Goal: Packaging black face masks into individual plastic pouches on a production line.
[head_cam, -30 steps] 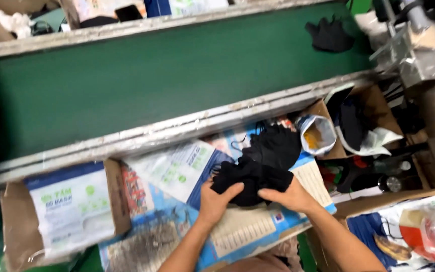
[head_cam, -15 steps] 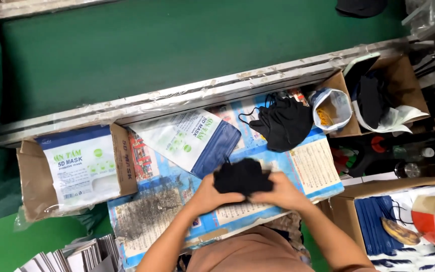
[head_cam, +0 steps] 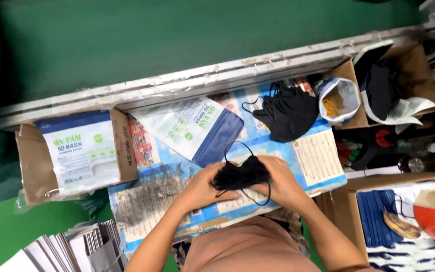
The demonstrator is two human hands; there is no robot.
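Just below the blue-and-white pouch (head_cam: 190, 128), both hands pinch a black mask bundle (head_cam: 240, 175), its long axis crosswise: left hand (head_cam: 202, 187) at one end, right hand (head_cam: 280, 181) opposite, equally near.

Light even, moderately bright, from overhead; no hard shadows under my hands. Soft shadow only beneath metal rail (head_cam: 212, 83) edge. Top of frame, green belt (head_cam: 177, 35), darker, flat, little detail. Upper corners dim. Mild glare on plastic bag (head_cam: 341, 98) and on glossy pouch (head_cam: 187, 126). Whole picture soft, slightly smeared; fine print unreadable. Black masks (head_cam: 288, 111) lose all texture, read as one dark blot. Bundle between my left hand (head_cam: 202, 189) and right hand (head_cam: 280, 184) equally featureless. Wide-angle bend: rail slants, edges stretch.
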